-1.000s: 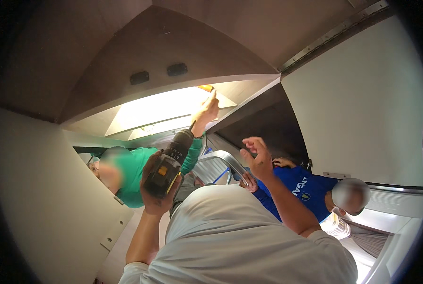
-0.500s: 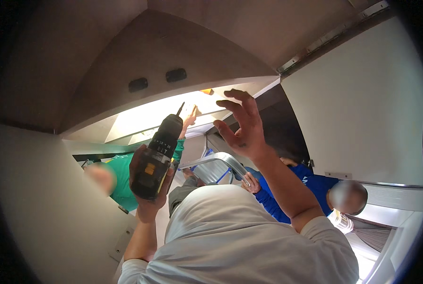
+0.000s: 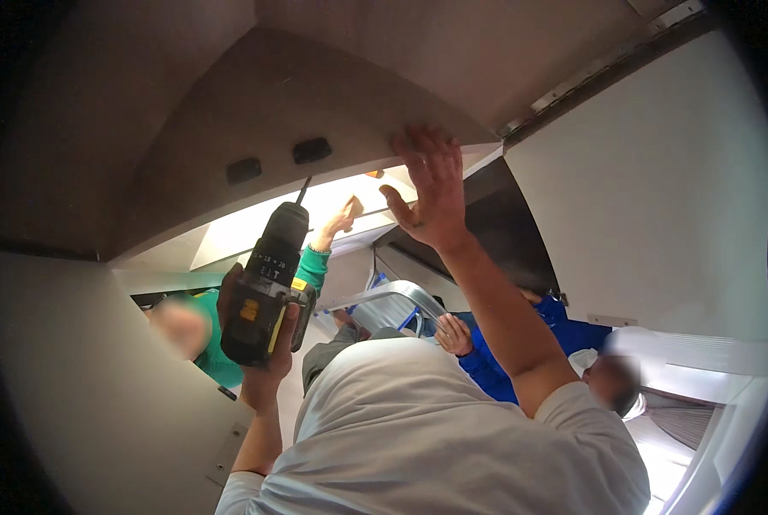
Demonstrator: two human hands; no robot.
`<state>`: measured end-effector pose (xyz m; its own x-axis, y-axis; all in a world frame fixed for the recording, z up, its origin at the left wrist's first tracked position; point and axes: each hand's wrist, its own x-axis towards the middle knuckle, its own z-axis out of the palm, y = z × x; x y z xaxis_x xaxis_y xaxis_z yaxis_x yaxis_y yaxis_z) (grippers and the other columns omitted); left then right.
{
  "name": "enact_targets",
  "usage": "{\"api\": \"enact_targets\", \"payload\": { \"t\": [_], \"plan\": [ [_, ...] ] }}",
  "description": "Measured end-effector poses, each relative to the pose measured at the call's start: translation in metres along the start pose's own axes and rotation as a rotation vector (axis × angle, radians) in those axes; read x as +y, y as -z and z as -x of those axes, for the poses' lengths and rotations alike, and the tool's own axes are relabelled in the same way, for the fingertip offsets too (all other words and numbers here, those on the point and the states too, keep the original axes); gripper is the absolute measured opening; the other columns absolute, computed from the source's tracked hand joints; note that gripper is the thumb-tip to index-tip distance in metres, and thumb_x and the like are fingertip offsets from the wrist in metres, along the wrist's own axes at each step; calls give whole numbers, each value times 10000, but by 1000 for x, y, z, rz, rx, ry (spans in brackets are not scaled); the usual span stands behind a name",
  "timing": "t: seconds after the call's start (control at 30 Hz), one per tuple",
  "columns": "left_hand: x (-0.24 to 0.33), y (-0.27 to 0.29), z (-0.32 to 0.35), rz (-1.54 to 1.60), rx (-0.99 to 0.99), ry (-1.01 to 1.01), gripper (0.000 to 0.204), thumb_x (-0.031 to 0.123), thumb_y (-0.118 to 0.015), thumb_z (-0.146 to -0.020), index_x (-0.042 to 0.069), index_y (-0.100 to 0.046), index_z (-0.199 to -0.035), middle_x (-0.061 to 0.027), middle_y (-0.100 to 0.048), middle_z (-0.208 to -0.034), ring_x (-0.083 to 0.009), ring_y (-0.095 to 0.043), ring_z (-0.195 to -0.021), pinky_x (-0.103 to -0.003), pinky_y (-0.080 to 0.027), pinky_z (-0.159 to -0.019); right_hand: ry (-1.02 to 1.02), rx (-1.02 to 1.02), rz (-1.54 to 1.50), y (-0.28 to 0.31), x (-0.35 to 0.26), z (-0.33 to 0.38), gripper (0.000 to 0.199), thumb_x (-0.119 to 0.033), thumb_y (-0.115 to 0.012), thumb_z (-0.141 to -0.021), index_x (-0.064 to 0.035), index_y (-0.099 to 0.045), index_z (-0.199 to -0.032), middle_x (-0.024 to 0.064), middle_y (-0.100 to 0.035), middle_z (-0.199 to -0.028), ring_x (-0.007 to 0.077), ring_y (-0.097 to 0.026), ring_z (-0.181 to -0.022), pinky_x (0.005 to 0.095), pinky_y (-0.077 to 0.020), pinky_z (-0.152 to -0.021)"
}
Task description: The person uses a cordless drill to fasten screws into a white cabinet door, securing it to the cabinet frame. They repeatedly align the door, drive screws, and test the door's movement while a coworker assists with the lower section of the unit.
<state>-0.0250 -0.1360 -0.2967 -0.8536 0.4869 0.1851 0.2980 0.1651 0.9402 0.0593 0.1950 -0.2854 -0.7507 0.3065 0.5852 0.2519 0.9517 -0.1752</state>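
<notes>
My left hand (image 3: pixel 259 348) grips a black and yellow cordless drill (image 3: pixel 268 279), its bit pointing up at the underside of a brown overhead panel (image 3: pixel 315 86). Two dark rectangular fittings (image 3: pixel 312 150) sit on that panel just above the bit. My right hand (image 3: pixel 431 184) is raised with fingers spread, the palm pressed against the panel's lower edge. My white shirt fills the bottom of the view.
A person in a green sleeve reaches a hand (image 3: pixel 341 219) up to the lit opening. Another person in blue (image 3: pixel 504 365) stands below by a metal stepladder (image 3: pixel 392 300). A white cabinet door (image 3: pixel 658 189) stands at the right, a pale wall panel (image 3: pixel 75 386) at the left.
My right hand has risen from beside the ladder and opened flat against the panel's edge. The drill has tilted up, closer to the panel's fittings.
</notes>
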Motion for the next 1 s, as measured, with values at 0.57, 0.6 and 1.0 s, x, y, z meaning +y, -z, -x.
{"api": "enact_targets", "payload": {
  "t": [0.57,0.6,1.0],
  "plan": [
    [-5,-16,16,56,49,-54,820,151,-842,-889,24,-381,-1556,-101,-577,-1329,-187,-584,-1164,-321,-495,-991,40,108,9,-12,11,0,581,-342,-724,-891,-173,-572,-1426,145,-521,-1435,383,-448,-1385,617,-312,-1170],
    [-5,-14,21,41,52,-63,821,150,-845,-886,25,-383,-1554,-101,-577,-1330,-185,-584,-1166,-321,-495,-993,16,87,55,-15,10,2,566,-337,-737,-878,-173,-584,-1398,144,-529,-1412,381,-468,-1345,613,-329,-1151],
    [18,-15,103,-114,10,124,834,87,-877,-801,-17,-434,-1500,-161,-507,-1506,-264,-559,-1318,-379,-477,-1087,114,414,153,-37,27,-16,381,-273,-856,-738,-178,-714,-1080,52,-635,-1268,313,-565,-1178,529,-415,-989]
  ]
}}
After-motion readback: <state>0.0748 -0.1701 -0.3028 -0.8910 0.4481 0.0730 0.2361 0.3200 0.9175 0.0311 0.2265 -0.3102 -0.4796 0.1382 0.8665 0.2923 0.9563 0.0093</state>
